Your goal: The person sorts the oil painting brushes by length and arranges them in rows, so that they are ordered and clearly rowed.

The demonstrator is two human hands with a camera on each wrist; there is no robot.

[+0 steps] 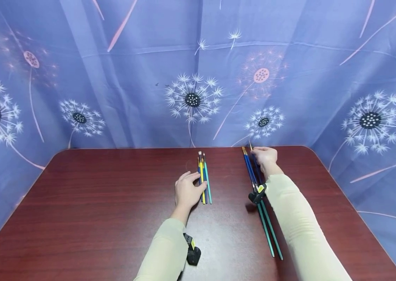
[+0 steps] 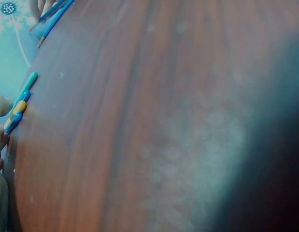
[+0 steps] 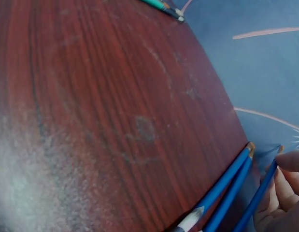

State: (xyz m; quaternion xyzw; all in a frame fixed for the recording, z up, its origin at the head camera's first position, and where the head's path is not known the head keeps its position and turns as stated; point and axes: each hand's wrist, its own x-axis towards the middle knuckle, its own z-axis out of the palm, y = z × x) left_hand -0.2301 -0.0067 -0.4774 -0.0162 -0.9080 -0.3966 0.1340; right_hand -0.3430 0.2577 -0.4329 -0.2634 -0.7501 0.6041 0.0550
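Dandelion-print cloth backs the table. The left hand, fingers bent, holds a brush bundle mid-table; the right hand, fingers pinched, holds one blue brush by the far edge (two neighbouring brushes lie beside it).

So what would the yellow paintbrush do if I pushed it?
The yellow paintbrush might roll, since its handle looks rounded, though blue brushes either side could block it. It's probably light, being so thin, and likely stiff: it lies straight.

Right arm extended farther, right grip pinched thumb-to-finger; left arm forward, left grip arched, closure hard to call from here.
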